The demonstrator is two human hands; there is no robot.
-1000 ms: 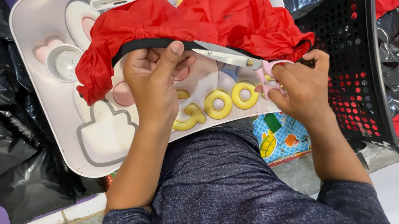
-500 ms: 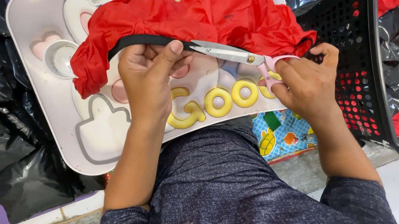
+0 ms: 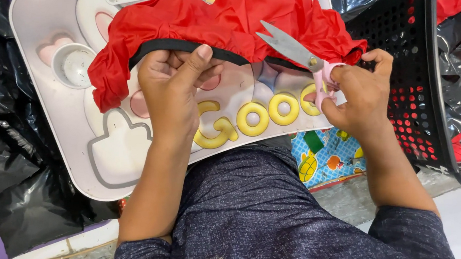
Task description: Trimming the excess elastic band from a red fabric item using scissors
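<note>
White lap tray [image 3: 41, 64] carries the red garment [image 3: 219, 19]. Left hand [image 3: 172, 90] fingers pinch its black trim [image 3: 164, 45]. Right hand [image 3: 360, 90] grips pink-handled scissors [image 3: 290, 49], now swung upward off the trim, blades together; cutting appears paused.

My left hand [image 3: 172, 90] pinches the black elastic edge [image 3: 176, 45] of a red gathered fabric [image 3: 218, 16] lying on a white lap tray [image 3: 51, 108]. My right hand [image 3: 360, 90] holds pink-handled scissors [image 3: 299, 53], blades closed, pointing over the fabric. A black perforated basket [image 3: 412, 70] stands just beside my right hand.
</note>
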